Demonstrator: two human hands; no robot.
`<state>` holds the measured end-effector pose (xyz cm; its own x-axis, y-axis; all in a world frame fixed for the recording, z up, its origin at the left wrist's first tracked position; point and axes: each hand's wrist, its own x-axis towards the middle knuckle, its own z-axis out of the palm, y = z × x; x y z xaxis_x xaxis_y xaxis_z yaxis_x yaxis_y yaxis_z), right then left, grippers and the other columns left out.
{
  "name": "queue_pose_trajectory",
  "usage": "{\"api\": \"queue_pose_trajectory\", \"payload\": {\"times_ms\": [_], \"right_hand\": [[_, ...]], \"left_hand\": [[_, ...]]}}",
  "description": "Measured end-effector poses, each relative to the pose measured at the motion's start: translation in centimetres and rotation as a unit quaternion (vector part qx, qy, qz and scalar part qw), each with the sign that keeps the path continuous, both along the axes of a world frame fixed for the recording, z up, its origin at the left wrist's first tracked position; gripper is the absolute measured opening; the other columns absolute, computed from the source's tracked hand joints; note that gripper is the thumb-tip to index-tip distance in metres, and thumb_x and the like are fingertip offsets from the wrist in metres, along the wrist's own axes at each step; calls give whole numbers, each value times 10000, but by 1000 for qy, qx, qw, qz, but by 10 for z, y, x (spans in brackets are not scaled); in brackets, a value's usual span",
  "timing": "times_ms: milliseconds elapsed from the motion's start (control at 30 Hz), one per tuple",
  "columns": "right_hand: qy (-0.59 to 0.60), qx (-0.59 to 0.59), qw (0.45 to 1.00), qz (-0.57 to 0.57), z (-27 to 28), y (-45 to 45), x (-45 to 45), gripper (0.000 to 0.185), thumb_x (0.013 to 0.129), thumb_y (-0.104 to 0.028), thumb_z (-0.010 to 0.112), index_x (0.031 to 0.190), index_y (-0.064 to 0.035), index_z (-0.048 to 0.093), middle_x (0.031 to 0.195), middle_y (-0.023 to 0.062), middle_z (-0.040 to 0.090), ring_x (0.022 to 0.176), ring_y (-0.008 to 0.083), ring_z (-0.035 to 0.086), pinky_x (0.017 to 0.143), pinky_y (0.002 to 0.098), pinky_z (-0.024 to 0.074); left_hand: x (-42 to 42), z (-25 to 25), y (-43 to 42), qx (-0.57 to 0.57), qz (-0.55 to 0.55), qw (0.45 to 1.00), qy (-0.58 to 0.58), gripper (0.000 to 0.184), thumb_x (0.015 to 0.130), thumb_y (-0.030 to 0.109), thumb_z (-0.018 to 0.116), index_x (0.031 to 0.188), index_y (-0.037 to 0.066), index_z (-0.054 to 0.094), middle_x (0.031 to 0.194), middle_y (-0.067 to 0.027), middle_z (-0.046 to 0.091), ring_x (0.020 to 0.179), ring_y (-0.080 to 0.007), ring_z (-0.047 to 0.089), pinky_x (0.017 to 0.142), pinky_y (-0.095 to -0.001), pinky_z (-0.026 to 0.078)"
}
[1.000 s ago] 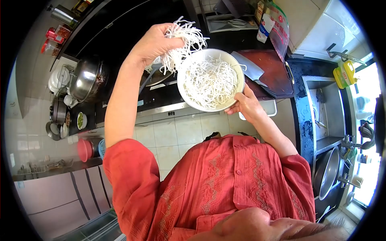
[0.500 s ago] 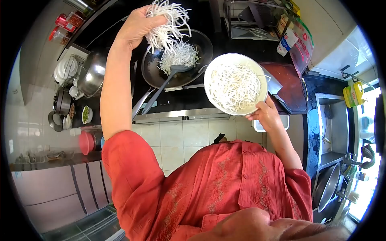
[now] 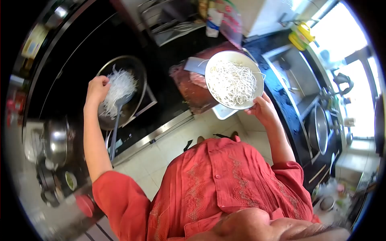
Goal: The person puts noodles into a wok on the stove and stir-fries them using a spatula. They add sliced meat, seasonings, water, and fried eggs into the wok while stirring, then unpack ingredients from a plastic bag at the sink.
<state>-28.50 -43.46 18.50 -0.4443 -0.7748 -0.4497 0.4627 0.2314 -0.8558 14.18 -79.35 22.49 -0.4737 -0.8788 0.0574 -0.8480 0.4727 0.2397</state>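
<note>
To your left, the pan (image 3: 139, 76) sits on the counter (image 3: 163, 106), with noodles (image 3: 120, 85) and the head of the spatula (image 3: 114, 138) in it. Your left hand (image 3: 96, 89) is at the noodles' left edge. Right of the pan lies the cutting board (image 3: 185, 86), the cleaver (image 3: 194, 64) on it. Your right hand (image 3: 263, 109) holds the bowl (image 3: 235, 105), more noodles inside, over the board's right part. Behind the board stand the rack (image 3: 163, 37) and, farther right, the bag (image 3: 232, 26). The sink (image 3: 299, 72) is to your right, the jug (image 3: 301, 37) behind it.
</note>
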Motion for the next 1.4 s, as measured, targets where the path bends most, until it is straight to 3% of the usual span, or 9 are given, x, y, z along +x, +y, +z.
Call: {"api": "queue_pose_trajectory", "payload": {"times_ms": [100, 233, 400, 500, 667, 900, 1033, 1267, 1400], "right_hand": [[19, 0, 998, -56, -16, -3, 13, 468, 820, -5, 411, 1287, 12, 392, 1012, 183, 624, 705, 262, 668, 614, 319, 575], [54, -14, 986, -159, -40, -19, 30, 456, 823, 4, 381, 1279, 8, 379, 1109, 190, 587, 828, 270, 664, 659, 350, 588], [69, -53, 975, -204, -87, -48, -14, 543, 834, 3, 352, 1371, -15, 267, 1209, 225, 531, 940, 336, 651, 690, 366, 593], [53, -64, 969, -234, -93, -63, -64, 477, 802, 17, 385, 1277, -3, 352, 1139, 224, 550, 886, 336, 650, 701, 424, 595], [24, -39, 969, -244, -101, -89, -121, 470, 933, -53, 355, 1382, 19, 235, 1235, 269, 495, 958, 389, 635, 706, 402, 603], [26, -112, 979, -166, -119, -101, -159, 575, 877, 10, 415, 1394, -12, 164, 1165, 293, 521, 864, 405, 651, 697, 434, 597], [-12, -42, 977, -209, -105, -102, -138, 645, 942, -158, 526, 1406, 17, 113, 1172, 275, 553, 878, 351, 674, 689, 362, 586], [203, 18, 978, -41, -80, -43, -65, 393, 946, -270, 569, 1117, 84, 576, 834, 152, 679, 505, 124, 597, 389, 213, 418], [371, 1, 926, 70, -79, -77, -11, 261, 929, -163, 571, 1116, 10, 630, 823, 90, 694, 570, 91, 601, 476, 212, 444]], "left_hand": [[-7, -8, -8, 65, -20, 989, 131, 119, 800, 82, 612, 868, 8, 676, 719, -137, 662, 615, -220, 654, 617, -310, 511], [-26, -24, 9, 183, -96, 944, 259, 99, 861, 123, 631, 866, 31, 666, 709, -6, 628, 590, -73, 593, 503, -216, 458], [-99, -61, 57, 371, -158, 841, 361, 92, 878, 121, 645, 908, 37, 667, 756, -16, 645, 610, -72, 588, 534, -208, 480], [-168, -60, 99, 471, -128, 771, 409, 56, 861, 81, 658, 863, 25, 663, 735, -26, 649, 585, -71, 595, 518, -206, 485], [-235, -57, 152, 478, -133, 789, 363, 75, 863, 94, 648, 879, 24, 668, 741, -19, 647, 590, -65, 594, 518, -203, 482], [-238, -64, 182, 513, -52, 774, 368, 126, 896, 108, 628, 956, 0, 652, 811, -42, 649, 638, -74, 593, 563, -210, 497], [-213, -59, 198, 497, -20, 788, 362, 156, 903, 148, 625, 954, 2, 650, 820, -37, 652, 661, -83, 609, 574, -220, 506], [-127, -53, 230, 508, 72, 753, 411, 93, 901, 95, 615, 925, 7, 634, 805, -26, 645, 598, -54, 556, 509, -199, 451], [-53, -68, 235, 474, 95, 783, 391, 111, 906, 120, 608, 928, 15, 637, 804, -20, 644, 556, -27, 501, 463, -189, 401]]}}
